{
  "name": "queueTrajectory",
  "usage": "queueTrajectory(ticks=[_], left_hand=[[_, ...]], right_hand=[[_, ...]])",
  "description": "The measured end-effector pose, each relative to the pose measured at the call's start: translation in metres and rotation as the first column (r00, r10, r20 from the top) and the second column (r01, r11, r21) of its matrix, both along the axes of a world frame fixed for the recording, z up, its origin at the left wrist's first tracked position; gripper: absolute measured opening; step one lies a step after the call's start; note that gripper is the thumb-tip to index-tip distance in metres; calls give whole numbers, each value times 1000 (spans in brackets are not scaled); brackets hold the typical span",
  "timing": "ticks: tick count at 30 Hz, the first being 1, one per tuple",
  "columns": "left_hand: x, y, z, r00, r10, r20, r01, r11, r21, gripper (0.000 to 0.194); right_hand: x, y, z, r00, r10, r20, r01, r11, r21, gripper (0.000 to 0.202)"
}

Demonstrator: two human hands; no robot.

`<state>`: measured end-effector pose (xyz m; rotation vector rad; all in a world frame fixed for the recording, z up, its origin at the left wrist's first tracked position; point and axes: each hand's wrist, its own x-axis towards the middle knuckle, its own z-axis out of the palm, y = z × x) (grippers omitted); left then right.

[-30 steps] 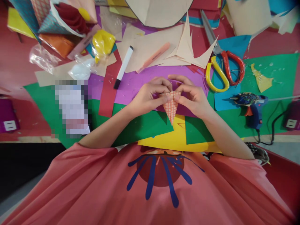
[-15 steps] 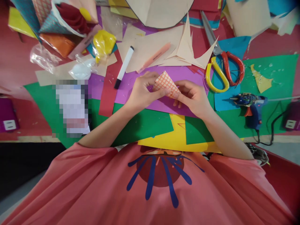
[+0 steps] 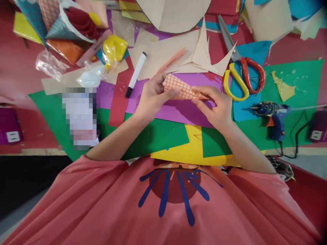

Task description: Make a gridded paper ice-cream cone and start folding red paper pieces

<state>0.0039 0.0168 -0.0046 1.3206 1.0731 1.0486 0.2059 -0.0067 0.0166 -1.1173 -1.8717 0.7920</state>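
A small cone of orange-and-white checked paper lies sideways between my hands, its narrow tip pointing right. My left hand grips its wide end, the thumb on the near face and the other fingers partly hidden behind. Near the tip, my right hand pinches the paper between thumb and fingers. Beneath both hands is a purple sheet. A white marker with black ends rests left of my left hand, and scissors with yellow and red handles lie beyond my right hand.
A glue gun with its cord lies at the right. On the left are a blurred phone-like object and plastic bags. Cream paper scraps lie ahead; green and yellow sheets line the near edge.
The cone has turned flatter, and its tip now reaches farther right. My right hand has shifted right along it, while my left hand has moved slightly left.
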Motion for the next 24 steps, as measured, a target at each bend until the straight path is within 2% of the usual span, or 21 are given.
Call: queueTrajectory(ticks=[5, 8, 14, 17, 21, 24], left_hand=[[-2, 1, -1, 993, -114, 33, 115, 993, -37, 42], [-2, 1, 3, 981, -190, 48, 193, 979, -58, 38], [0, 1, 5, 986, -162, 40, 164, 984, -66, 32], [1, 0, 7, 977, -192, 90, 201, 975, -97, 28], [-2, 2, 11, 948, -269, 171, 296, 943, -155, 25], [-5, 5, 11, 942, -276, 193, 311, 931, -189, 24]], right_hand=[[0, 0, -2, 1000, 14, 28, -14, 1000, 16, 25], [0, 1, -1, 999, 15, 44, -17, 998, 58, 23], [3, 3, -6, 999, 30, 26, -35, 977, 212, 25], [7, 4, -13, 999, 29, 45, -38, 977, 209, 23], [12, 6, -16, 988, 95, 123, -124, 960, 252, 21], [13, 7, -12, 962, 103, 251, -185, 926, 330, 20]])
